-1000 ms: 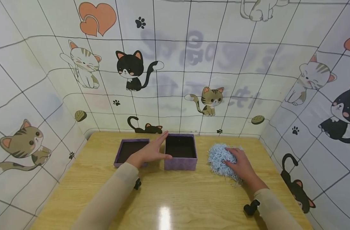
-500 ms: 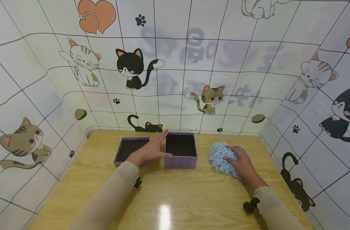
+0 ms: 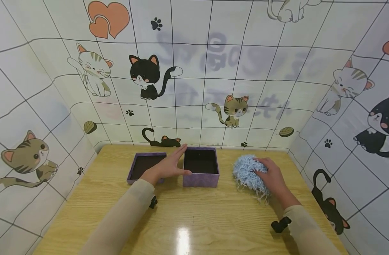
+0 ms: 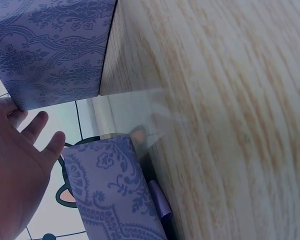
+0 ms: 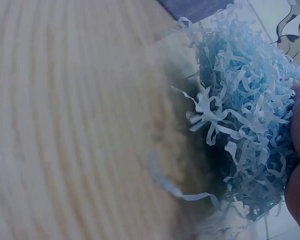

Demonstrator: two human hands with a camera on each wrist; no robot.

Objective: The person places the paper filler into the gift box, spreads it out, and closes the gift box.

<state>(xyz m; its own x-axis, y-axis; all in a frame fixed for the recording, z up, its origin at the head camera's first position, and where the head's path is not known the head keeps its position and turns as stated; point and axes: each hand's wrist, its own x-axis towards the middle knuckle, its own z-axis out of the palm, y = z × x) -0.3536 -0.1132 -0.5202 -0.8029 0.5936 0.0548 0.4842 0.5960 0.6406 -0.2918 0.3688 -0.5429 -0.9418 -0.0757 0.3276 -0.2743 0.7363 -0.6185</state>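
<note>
A purple patterned box (image 3: 200,180) with a dark, bare inside stands uncovered at the middle of the table. My left hand (image 3: 168,168) lies along its left side, fingers stretched toward the back corner and thumb near the front one. In the left wrist view the fingertips touch the box wall (image 4: 55,50). Behind that hand is a shallow purple lid (image 3: 143,166), hollow side up. To the box's right, my right hand (image 3: 275,180) grips a clump of light-blue shredded paper (image 3: 249,171). Loose strands hang from the clump (image 5: 250,110), and a dark shadow lies beneath it.
The light wooden table (image 3: 194,216) ends at a wall hanging (image 3: 194,88) printed with cats, which also runs along both sides. A small ribbon tab (image 4: 161,199) sticks out from the lid.
My right hand has closed further around the shredded paper and raised the clump slightly, its strands now dangling. The left hand, box and lid stay in place.
</note>
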